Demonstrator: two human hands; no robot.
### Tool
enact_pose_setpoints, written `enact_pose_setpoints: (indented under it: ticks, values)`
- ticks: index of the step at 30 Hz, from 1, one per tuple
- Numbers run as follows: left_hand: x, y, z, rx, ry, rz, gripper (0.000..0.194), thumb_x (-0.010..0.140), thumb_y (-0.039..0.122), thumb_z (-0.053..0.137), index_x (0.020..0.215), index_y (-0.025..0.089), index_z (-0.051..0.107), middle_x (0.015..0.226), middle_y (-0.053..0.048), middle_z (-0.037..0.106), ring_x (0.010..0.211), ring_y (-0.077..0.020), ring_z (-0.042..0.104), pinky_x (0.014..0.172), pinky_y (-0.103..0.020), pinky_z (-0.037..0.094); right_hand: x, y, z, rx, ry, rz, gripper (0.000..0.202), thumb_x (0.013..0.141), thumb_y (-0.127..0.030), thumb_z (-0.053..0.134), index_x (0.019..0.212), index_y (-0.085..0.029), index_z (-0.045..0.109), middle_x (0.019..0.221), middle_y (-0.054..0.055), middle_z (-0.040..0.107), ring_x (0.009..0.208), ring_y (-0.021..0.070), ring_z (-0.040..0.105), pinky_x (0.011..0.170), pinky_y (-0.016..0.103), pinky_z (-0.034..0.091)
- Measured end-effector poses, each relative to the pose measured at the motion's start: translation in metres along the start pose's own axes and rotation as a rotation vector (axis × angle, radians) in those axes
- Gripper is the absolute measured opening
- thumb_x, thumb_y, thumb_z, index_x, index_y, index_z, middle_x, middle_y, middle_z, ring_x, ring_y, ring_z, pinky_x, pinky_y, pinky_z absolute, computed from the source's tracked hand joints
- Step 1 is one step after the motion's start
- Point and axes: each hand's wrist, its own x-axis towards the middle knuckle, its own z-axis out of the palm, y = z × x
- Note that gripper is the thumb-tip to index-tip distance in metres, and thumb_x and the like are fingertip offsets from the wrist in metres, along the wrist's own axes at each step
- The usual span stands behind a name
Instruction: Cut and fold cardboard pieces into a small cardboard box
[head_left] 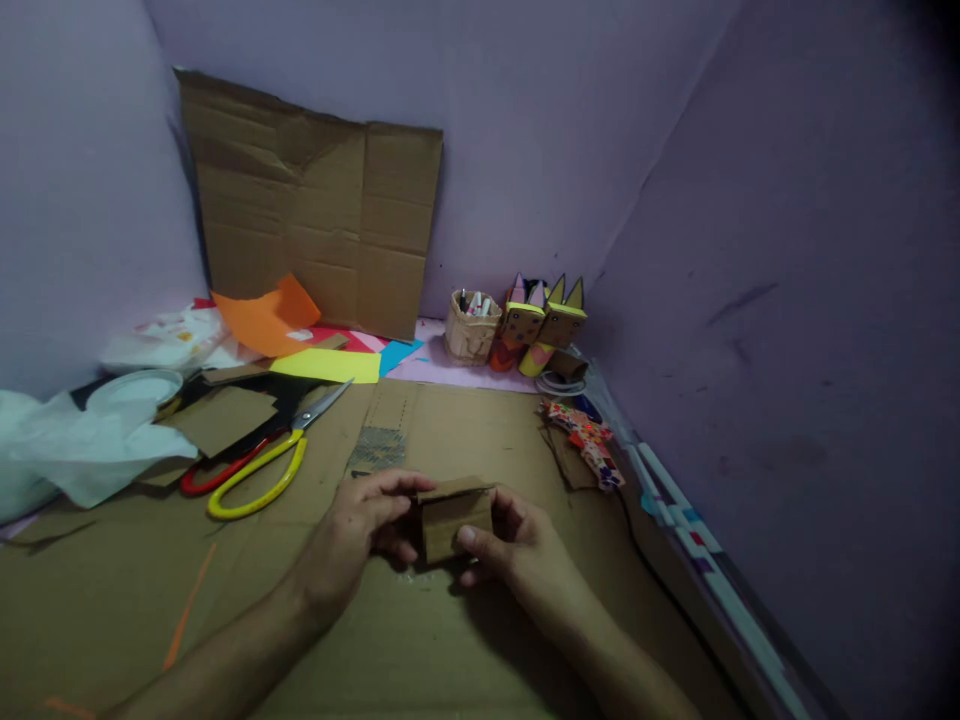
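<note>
A small folded cardboard box (441,532) is held a little above the cardboard-covered tabletop, its top flap slightly raised. My right hand (529,550) grips its right side, with the thumb on the front face and the fingers behind. At the upper left corner, my left hand (352,530) has its bent fingers against the box, the index fingertip by the flap. The far side of the box and some fingertips are hidden. To the left of my left hand lie large scissors (289,450) with yellow and red handles, blades apart.
A big cardboard sheet (315,210) leans on the wall. Orange paper (266,315) and yellow paper (326,365) lie beneath it. A marker holder (472,335) stands beside animal-eared paper figures (544,325). Patterned scraps (589,440) lie right; a white plastic bag (97,440) lies left.
</note>
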Motion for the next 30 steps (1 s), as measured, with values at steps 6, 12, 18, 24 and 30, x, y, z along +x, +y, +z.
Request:
enact_pose_setpoints:
  ticks: [6,12,18,24,30]
  values:
    - [0.001,-0.001,-0.002,-0.106,-0.026,-0.042,0.031,0.066,0.038,0.068,0.085,0.015,0.060,0.072,-0.002,0.062,0.057,-0.0129,0.056,0.045,-0.022,0.044,-0.005,-0.003,-0.002,-0.077,-0.036,-0.040,0.019,0.052,-0.018,0.076,0.059,-0.016,0.059,0.059,-0.003,0.057,0.054,0.0089,0.049,0.050,0.020,0.040]
    - [0.005,-0.003,0.001,0.022,0.070,0.090,0.040,0.054,0.030,0.076,0.086,0.016,0.054,0.075,-0.001,0.063,0.064,-0.0134,0.058,0.058,-0.024,0.046,-0.009,-0.009,0.002,-0.005,-0.120,-0.046,0.029,0.045,-0.019,0.082,0.062,-0.018,0.058,0.066,-0.003,0.058,0.060,0.0111,0.054,0.054,0.021,0.041]
    - [0.001,0.004,0.005,0.172,0.177,0.170,0.031,0.057,0.028,0.068,0.082,0.015,0.054,0.067,0.002,0.057,0.062,-0.0132,0.053,0.055,-0.023,0.042,-0.011,-0.011,0.005,0.072,-0.084,-0.163,0.038,0.051,-0.020,0.080,0.059,-0.020,0.043,0.097,0.004,0.063,0.079,0.0157,0.057,0.066,0.024,0.043]
    - [-0.007,0.001,0.007,0.228,0.149,0.278,0.028,0.060,0.022,0.065,0.086,0.017,0.055,0.080,-0.003,0.061,0.074,-0.0179,0.058,0.064,-0.027,0.046,-0.016,-0.006,0.004,-0.076,-0.078,-0.306,0.026,0.062,-0.013,0.072,0.061,-0.020,0.047,0.091,0.003,0.062,0.080,0.0157,0.056,0.066,0.023,0.042]
    - [-0.020,-0.005,0.002,0.440,0.151,0.413,0.025,0.068,0.019,0.061,0.093,0.021,0.057,0.088,-0.001,0.061,0.080,-0.0182,0.060,0.069,-0.027,0.047,-0.020,0.005,-0.004,-0.272,-0.173,-0.579,0.012,0.075,-0.013,0.060,0.070,-0.022,0.053,0.105,0.007,0.061,0.094,0.0196,0.058,0.073,0.027,0.046]
